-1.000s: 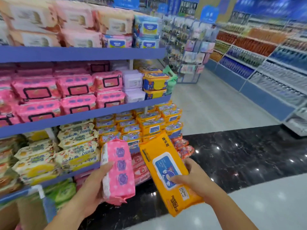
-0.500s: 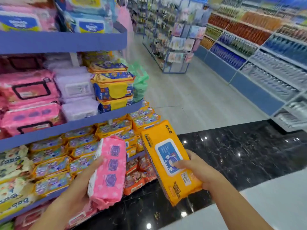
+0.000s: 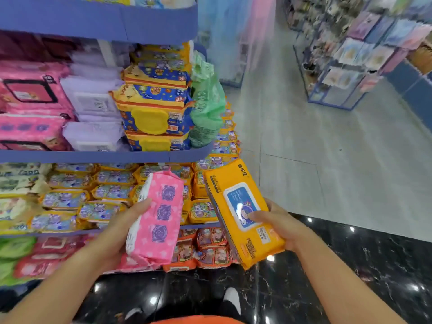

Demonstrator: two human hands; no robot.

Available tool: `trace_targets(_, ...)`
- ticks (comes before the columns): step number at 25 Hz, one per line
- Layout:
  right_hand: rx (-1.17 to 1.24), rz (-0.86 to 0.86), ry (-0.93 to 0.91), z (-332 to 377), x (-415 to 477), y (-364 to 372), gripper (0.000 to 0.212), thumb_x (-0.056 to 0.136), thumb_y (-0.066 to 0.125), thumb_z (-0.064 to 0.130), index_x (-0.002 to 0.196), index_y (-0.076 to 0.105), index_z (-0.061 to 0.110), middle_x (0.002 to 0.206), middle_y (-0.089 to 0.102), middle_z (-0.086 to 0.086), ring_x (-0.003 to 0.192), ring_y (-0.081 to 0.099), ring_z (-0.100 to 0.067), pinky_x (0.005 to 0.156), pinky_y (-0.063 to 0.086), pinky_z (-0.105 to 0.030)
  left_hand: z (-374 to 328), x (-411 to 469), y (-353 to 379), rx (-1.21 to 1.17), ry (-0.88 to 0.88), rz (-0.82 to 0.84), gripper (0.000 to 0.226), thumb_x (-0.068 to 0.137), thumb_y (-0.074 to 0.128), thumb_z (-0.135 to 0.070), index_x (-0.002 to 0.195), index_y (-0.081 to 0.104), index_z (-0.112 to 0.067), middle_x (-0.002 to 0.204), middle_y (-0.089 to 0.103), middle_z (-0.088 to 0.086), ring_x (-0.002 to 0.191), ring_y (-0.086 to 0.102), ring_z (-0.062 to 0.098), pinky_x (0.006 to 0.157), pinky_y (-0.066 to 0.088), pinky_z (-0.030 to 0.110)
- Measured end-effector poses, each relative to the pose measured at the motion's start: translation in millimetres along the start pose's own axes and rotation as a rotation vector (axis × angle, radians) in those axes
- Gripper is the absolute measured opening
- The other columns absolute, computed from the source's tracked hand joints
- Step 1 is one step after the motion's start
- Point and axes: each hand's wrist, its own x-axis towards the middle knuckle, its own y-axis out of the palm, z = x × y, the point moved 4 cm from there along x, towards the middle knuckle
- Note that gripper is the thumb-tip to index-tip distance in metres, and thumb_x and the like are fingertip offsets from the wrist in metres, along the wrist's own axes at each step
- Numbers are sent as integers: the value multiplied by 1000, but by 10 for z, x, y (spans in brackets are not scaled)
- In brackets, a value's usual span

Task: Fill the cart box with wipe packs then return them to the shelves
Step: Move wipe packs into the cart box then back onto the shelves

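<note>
Pink wipe pack [image 3: 156, 221] in left grip [image 3: 118, 233]

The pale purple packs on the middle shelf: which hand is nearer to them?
Left. The left hand, holding a pink pack, is below the purple packs and slightly right. The right hand, holding an orange pack, is much farther right.

The shelves [image 3: 105, 156] stand left, a rack [image 3: 339, 66] far right. Before the shelves, the left pack [image 3: 156, 218] sits beside the right pack [image 3: 243, 213], seemingly apart.
</note>
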Motion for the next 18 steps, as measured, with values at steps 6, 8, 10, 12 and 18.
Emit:
trace_targets(6, -311, 217, 8, 169, 709, -492, 76, 58, 93, 29, 123, 55, 26, 109, 77, -5, 93, 76, -29, 88, 59, -54, 274, 89, 568, -115, -29, -236, 50, 81, 74, -50, 119, 69, -19, 98, 81, 8, 81, 79, 20, 57, 62, 29)
trace_targets(8, -590, 192, -56, 172, 976, -541, 87, 54, 93, 43, 128, 51, 26, 116, 73, 0, 96, 74, -22, 87, 60, -47, 374, 35, 538, -115, -21, -342, 60, 78, 75, -52, 122, 68, -12, 75, 80, 8, 64, 77, 13, 53, 58, 23)
trace_targets(10, -896, 176, -126, 121, 1303, -493, 114, 47, 89, 60, 143, 40, 22, 134, 61, -2, 113, 65, -22, 95, 55, -43, 500, 10, 532, -125, -66, -412, 55, 65, 80, -55, 104, 79, -16, 89, 80, 16, 74, 79, 21, 75, 60, 34)
trace_targets(12, -1096, 180, -187, 63, 1621, -363, 119, 61, 88, 55, 154, 26, 15, 145, 51, -9, 123, 56, -28, 95, 50, -40, 581, -51, 626, -112, -95, -396, 36, 72, 78, -51, 96, 83, -24, 108, 78, 17, 92, 78, 33, 93, 55, 49)
trace_targets(18, -1589, 124, -451, -132, 2335, 16, 86, 77, 81, 37, 144, 35, 11, 129, 50, -11, 114, 53, -31, 82, 50, -41, 593, 100, 577, 23, -92, -517, 101, 29, 85, -80, 112, 75, -22, 104, 80, 8, 92, 78, 31, 88, 59, 46)
